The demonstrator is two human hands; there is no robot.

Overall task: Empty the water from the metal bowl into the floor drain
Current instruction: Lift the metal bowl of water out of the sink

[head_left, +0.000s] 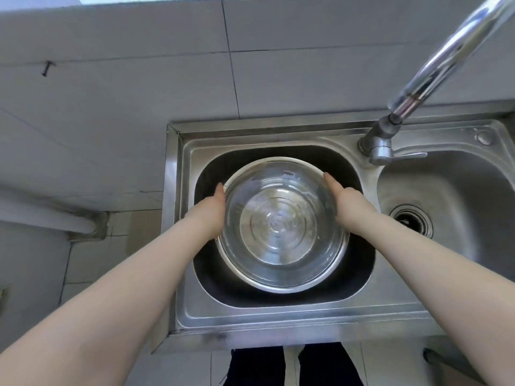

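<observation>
While sitting in left sink basin (359, 280), bowl (281, 224) of water level, gripped on both sides: left hand (213, 211) clasped round left rim, right hand (349, 204) round right rim. Tap (423, 87) far right. Right basin drain (412, 220) uncovered.

We look straight down into a steel double sink (278, 313). A metal bowl (281, 227) holding clear water sits in the left basin. Our left hand (211, 213) presses its left rim; our right hand (348, 201) presses the right rim, thumbs along the edge. Fingers below the rim are hidden. The tap (434, 71) arcs up to the right from its base between basins. The right basin shows a drain (411, 220). Tiled wall (111, 93) behind; dark trouser legs (292, 366) below.
</observation>
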